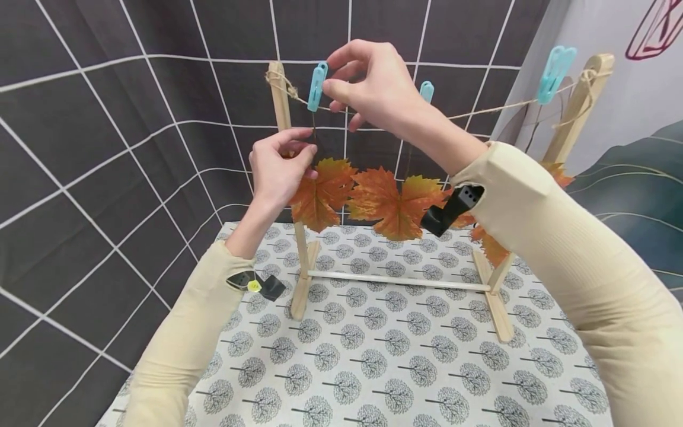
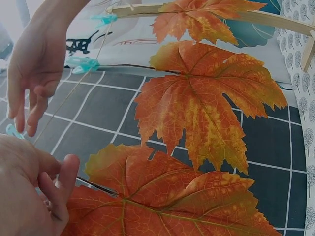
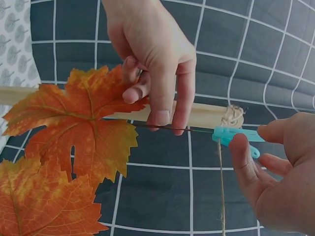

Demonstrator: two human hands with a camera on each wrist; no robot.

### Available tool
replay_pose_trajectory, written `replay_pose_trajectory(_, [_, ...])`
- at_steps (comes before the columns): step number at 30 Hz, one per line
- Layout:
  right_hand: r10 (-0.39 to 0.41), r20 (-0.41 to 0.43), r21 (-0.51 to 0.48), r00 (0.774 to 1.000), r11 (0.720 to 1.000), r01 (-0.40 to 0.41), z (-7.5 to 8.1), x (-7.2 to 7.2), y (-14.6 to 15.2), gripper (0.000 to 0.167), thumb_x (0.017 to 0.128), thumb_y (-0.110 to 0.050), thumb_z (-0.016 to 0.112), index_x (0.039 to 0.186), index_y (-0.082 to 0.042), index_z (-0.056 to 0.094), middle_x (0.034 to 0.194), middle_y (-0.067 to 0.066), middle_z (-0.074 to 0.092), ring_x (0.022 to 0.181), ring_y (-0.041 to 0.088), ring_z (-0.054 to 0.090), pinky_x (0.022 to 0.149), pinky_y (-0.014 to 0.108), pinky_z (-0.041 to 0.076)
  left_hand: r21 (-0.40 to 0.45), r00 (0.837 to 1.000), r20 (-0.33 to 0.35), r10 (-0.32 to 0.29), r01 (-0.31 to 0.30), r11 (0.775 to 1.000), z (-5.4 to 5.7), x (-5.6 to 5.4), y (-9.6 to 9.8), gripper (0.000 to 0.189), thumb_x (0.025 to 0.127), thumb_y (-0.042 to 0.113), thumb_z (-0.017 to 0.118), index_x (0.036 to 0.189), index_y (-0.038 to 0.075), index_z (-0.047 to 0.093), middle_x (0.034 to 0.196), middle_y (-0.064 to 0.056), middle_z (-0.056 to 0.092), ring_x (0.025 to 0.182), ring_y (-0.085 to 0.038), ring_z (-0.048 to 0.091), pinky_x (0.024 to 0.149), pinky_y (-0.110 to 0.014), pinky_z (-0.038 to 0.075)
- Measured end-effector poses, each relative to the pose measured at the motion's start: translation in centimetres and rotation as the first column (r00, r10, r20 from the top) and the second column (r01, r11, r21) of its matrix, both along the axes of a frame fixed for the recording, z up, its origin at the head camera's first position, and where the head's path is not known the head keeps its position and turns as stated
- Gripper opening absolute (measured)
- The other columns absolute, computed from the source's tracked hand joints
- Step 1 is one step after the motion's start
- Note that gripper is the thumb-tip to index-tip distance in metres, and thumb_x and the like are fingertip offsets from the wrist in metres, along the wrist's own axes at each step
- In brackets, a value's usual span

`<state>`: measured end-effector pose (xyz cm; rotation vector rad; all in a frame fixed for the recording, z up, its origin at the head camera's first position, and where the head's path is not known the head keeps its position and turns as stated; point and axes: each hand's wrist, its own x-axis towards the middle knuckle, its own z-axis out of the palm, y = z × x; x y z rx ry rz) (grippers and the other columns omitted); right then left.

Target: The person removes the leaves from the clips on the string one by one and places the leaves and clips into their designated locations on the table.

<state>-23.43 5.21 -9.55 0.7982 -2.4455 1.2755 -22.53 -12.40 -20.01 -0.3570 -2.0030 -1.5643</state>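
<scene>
My left hand (image 1: pixel 280 166) pinches the thin dark stem (image 3: pixel 167 129) of an orange and yellow maple-like leaf (image 1: pixel 320 193) between thumb and fingers. At the top of that stem, a light blue clothespin (image 1: pixel 317 87) sits on the twine (image 3: pixel 221 191) near the left post. Beside this clothespin is my right hand (image 1: pixel 373 83), its thumb and fingers spread apart and loosely bent, fingertips right at the clip's handles. Another similar leaf (image 2: pixel 211 103) hangs just to the right from its own blue clothespin (image 1: pixel 426 91).
A wooden post (image 1: pixel 280 101) holds the twine on the left, and a second post (image 1: pixel 578 112) on the right, near another blue clothespin (image 1: pixel 555 74). A white rod (image 1: pixel 395 280) joins their feet on the tree-print tablecloth (image 1: pixel 363 367). Behind hangs a dark gridded backdrop (image 1: pixel 235 29).
</scene>
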Motion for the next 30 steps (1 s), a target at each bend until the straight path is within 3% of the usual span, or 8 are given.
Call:
replay_pose_trajectory(13, [-0.035, 0.013, 0.034, 0.999, 0.999, 0.034, 0.2, -0.8, -0.2, 0.043, 0.098, -0.02, 0.065, 0.138, -0.011, 0.055, 0.118, 0.006, 0.063, 0.094, 0.02, 0.069, 0.065, 0.025, 0.058, -0.018, 0.999, -0.003, 0.032, -0.033, 0.999, 0.0, -0.6, 0.4, 0.025, 0.088, 0.001, 0.073, 0.113, 0.004, 0.076, 0.091, -0.014, 0.074, 0.052, -0.01, 0.065, 0.057, -0.025, 0.057])
replay_pose_trajectory(20, [-0.035, 0.005, 0.064, 0.999, 0.997, 0.035, 0.2, -0.9, -0.5, 0.044, 0.099, -0.02, 0.064, 0.14, -0.011, 0.054, 0.119, 0.006, 0.062, 0.092, 0.016, 0.069, 0.065, 0.025, 0.058, -0.032, 0.999, -0.01, 0.045, -0.045, 0.998, -0.3, -0.9, 0.5, 0.024, 0.088, 0.0, 0.072, 0.112, 0.002, 0.076, 0.089, -0.013, 0.074, 0.052, -0.01, 0.065, 0.057, -0.022, 0.056])
replay_pose_trajectory(30, [-0.029, 0.006, 0.054, 1.0, 0.998, 0.028, 0.1, -1.2, -0.5, 0.042, 0.099, -0.019, 0.063, 0.139, -0.011, 0.055, 0.116, 0.006, 0.063, 0.09, 0.017, 0.068, 0.064, 0.024, 0.057, -0.02, 0.999, -0.031, 0.027, -0.028, 0.999, -0.4, -1.0, 0.9, 0.023, 0.088, 0.0, 0.072, 0.111, 0.002, 0.077, 0.093, -0.013, 0.075, 0.051, -0.009, 0.064, 0.055, -0.022, 0.056])
